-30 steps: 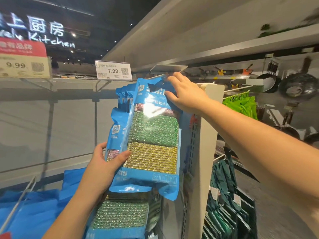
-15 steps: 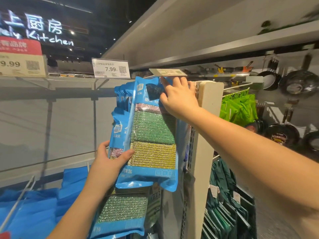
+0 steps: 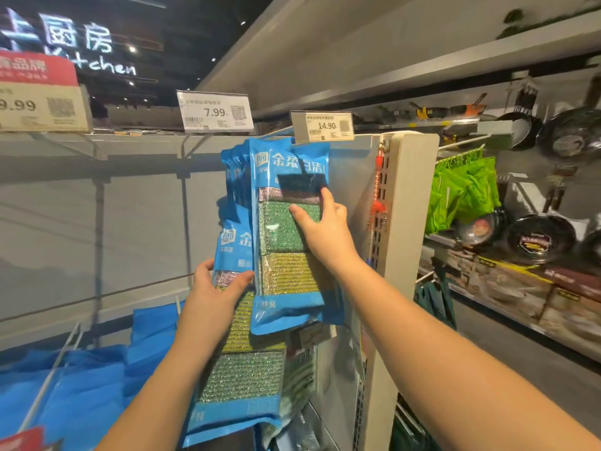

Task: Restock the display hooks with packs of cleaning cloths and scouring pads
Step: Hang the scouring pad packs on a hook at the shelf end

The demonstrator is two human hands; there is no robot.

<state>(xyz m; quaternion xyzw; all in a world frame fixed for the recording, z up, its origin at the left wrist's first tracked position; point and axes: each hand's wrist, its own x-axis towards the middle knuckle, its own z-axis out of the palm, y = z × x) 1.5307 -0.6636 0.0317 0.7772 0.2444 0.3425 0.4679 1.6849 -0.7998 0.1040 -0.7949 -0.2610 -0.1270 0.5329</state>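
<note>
A blue pack of green and gold scouring pads [image 3: 286, 281] hangs from the display hook under the 14.90 price tag [image 3: 322, 125]. My right hand [image 3: 325, 232] pinches this front pack at its right edge, thumb on the green pad. Several more blue packs [image 3: 235, 177] hang behind it on the same hook. Lower down, my left hand [image 3: 211, 297] grips another blue pack of scouring pads [image 3: 237, 379], thumb on its front and fingers behind. That pack's top sits behind the front pack's left side.
A white upright post [image 3: 406, 222] stands just right of the hook. Blue bags [image 3: 81, 385] and a bare wire hook [image 3: 52, 375] fill the lower left. Green bags [image 3: 461, 190] and dark pans [image 3: 540, 236] hang on the right. A 7.99 tag [image 3: 214, 110] sits above.
My right hand has slid down from the pack's top at the hook to its middle. The front pack now hangs straight. The pack in my left hand sits lower.
</note>
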